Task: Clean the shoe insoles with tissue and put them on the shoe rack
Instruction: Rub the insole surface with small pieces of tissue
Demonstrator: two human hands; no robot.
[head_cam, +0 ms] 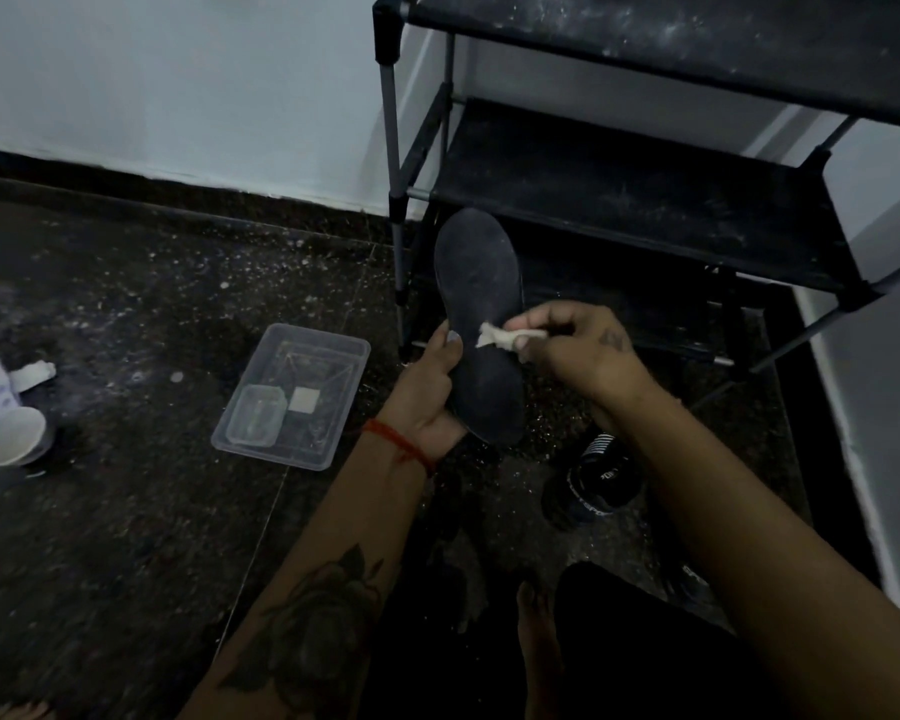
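While left hand (430, 392) grips matte insole (481, 324), right hand (578, 350) presses crumpled tissue (492, 336).

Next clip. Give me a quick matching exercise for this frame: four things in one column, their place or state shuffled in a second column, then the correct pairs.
Things:
1. insole
2. tissue
3. clear plastic tray
4. white cup

Places or states:
A. on the floor at the far left edge
B. pinched in the right hand, touching the insole
C. held upright in the left hand, in front of the shoe rack
D. flat on the floor left of the hands, a smaller clear container inside it

Pairs: 1-C, 2-B, 3-D, 4-A
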